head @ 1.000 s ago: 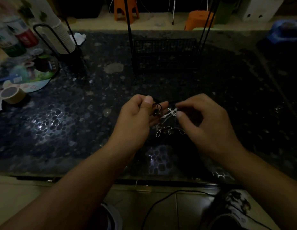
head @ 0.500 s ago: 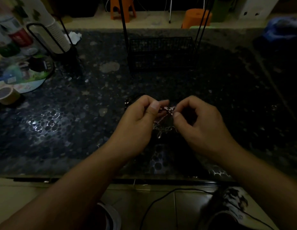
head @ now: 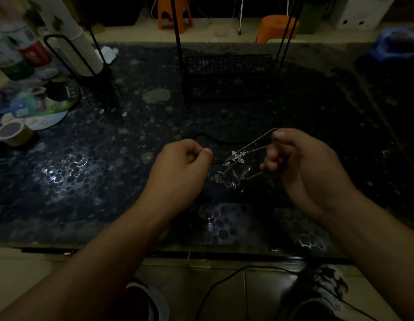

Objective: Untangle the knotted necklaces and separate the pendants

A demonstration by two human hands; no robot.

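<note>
I find the dark pebble-patterned table (head: pixel 90 172) serving as the work surface, with the hands kept low over its near middle, presumably so that any freed piece drops only a short way. At twelve o'clock from the hands stands a black wire basket (head: pixel 226 75), well apart; at ten o'clock a cup dispenser (head: pixel 85 54), and at nine o'clock a roll of tape (head: pixel 14 133), all outside the work. My left hand (head: pixel 178 172) is curled, thumb against forefinger, and I judge it pinches a dark cord (head: pixel 208 139) that loops away toward twelve o'clock; the light is too poor to confirm the grip. My right hand (head: pixel 300 158) pinches a silver chain (head: pixel 254 143) at its upper fingertips, lower fingers curled. The hands stand apart, which I read as drawing the strands taut to expose the knot. The tangled necklaces (head: pixel 231 177) hang between them, just above the table. A cross pendant (head: pixel 238 156) sits at the top of the tangle, not yet separated.
</note>
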